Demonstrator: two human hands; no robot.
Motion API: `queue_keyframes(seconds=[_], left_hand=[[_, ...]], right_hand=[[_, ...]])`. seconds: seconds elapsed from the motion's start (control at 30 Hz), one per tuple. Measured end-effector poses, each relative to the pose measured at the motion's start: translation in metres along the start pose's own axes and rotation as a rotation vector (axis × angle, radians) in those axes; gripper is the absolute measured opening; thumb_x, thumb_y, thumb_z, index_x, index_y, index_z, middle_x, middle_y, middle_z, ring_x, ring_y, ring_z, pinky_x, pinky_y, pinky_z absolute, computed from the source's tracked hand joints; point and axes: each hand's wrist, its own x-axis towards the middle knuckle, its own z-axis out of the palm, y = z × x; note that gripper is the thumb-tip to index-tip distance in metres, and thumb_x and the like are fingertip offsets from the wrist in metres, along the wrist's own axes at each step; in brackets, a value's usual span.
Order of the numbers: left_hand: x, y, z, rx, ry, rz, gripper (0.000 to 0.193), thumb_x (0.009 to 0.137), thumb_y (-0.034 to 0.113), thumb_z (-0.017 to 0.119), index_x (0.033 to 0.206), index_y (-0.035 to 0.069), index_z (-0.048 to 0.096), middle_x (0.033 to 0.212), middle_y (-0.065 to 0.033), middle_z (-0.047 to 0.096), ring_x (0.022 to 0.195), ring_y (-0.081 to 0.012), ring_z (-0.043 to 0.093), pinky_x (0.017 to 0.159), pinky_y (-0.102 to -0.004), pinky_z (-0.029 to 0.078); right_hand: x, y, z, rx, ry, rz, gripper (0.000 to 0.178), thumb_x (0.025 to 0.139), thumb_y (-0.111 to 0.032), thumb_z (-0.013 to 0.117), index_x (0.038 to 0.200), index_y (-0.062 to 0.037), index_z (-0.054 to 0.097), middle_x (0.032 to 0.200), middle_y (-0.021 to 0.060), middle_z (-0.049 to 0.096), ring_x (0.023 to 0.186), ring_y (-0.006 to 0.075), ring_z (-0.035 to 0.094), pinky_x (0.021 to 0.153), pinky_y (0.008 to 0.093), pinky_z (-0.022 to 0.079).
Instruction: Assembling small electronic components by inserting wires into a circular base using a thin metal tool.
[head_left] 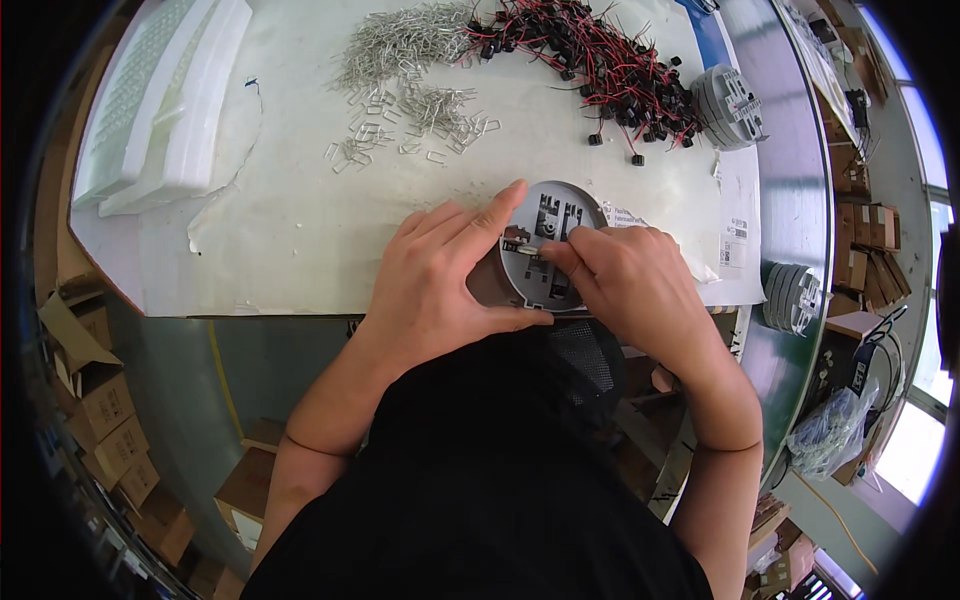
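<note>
- Both of my hands meet at the near edge of the table (300, 250), closed around one workpiece between them.
- Left hand (435, 285): I cup the round grey plastic disc (555, 215) from its left side, forefinger stretched along the upper rim, thumb pressed under the lower rim, so the disc is clamped between them.
- Right hand (625, 275): my fingertips are pinched together over the middle of the disc, on its moulded inner face; whether something small sits between them I cannot tell, as the fingers hide that spot.
- Disc position: it stands tilted at the table's front edge, just above my dark shirt, its ribbed, slotted face turned up toward me.
- Heap of small bent metal clips (405, 70): spread loosely on the white sheet beyond my hands, well apart from them.
- Bundle of red and black wires (590, 60) with small black end pieces: lies to the right of the clips, at the far side of the table.
- Stack of grey discs (730, 105): stands just right of the wires, on the blue strip.
- Second stack of grey discs (795, 295): sits on the green surface to my right.
- White foam trays (160, 100): lie at the table's far left corner.
- Cardboard boxes (105, 400): piled on the floor at my left, with more along the right wall.
</note>
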Motion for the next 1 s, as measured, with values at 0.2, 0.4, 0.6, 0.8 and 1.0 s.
queue_keyframes(seconds=[0.2,0.4,0.6,0.8,1.0], left_hand=[[0.002,0.002,0.002,-0.015,0.023,-0.007,0.114,0.058,0.043,0.103,0.156,0.005,0.057,0.092,-0.0072,0.071,0.084,-0.0265,0.066,0.093,-0.0413,0.052],[0.001,0.0,0.005,-0.01,0.068,0.007,0.114,0.056,0.043,0.104,0.154,0.005,0.06,0.088,-0.0064,0.069,0.082,-0.026,0.064,0.087,-0.0399,0.052],[0.0,0.003,0.0,0.062,0.015,0.003,0.114,0.066,0.061,0.095,0.156,0.004,0.055,0.094,-0.0072,0.07,0.086,-0.0263,0.067,0.085,-0.0411,0.054],[-0.004,0.002,0.002,0.035,0.024,0.011,0.115,0.065,0.06,0.096,0.157,0.005,0.056,0.094,-0.0073,0.07,0.086,-0.0268,0.067,0.086,-0.0414,0.054],[-0.001,0.0,0.007,-0.03,0.09,0.017,0.114,0.054,0.044,0.104,0.152,0.005,0.062,0.087,-0.0067,0.069,0.08,-0.0255,0.062,0.085,-0.0388,0.052]], right_hand=[[0.002,-0.006,0.001,-0.084,-0.028,-0.006,0.041,0.104,-0.035,0.068,0.075,-0.0066,0.064,0.062,0.0147,0.064,0.057,0.0394,0.065,0.052,0.0495,0.051],[0.006,-0.031,-0.017,-0.272,-0.101,0.028,0.043,0.105,-0.032,0.067,0.071,-0.0065,0.061,0.061,0.0154,0.062,0.057,0.0402,0.064,0.052,0.0484,0.05],[0.007,-0.035,-0.023,-0.267,-0.045,0.011,0.044,0.106,-0.034,0.066,0.071,-0.0073,0.063,0.06,0.0152,0.063,0.056,0.0389,0.066,0.052,0.0472,0.051],[0.003,-0.035,-0.016,-0.333,-0.093,0.009,0.045,0.107,-0.034,0.065,0.072,-0.0068,0.062,0.06,0.0147,0.063,0.055,0.0381,0.066,0.051,0.0476,0.051],[-0.001,-0.029,-0.01,-0.352,-0.091,0.029,0.045,0.107,-0.036,0.066,0.072,-0.007,0.06,0.059,0.0129,0.062,0.055,0.0376,0.066,0.051,0.0478,0.051]])
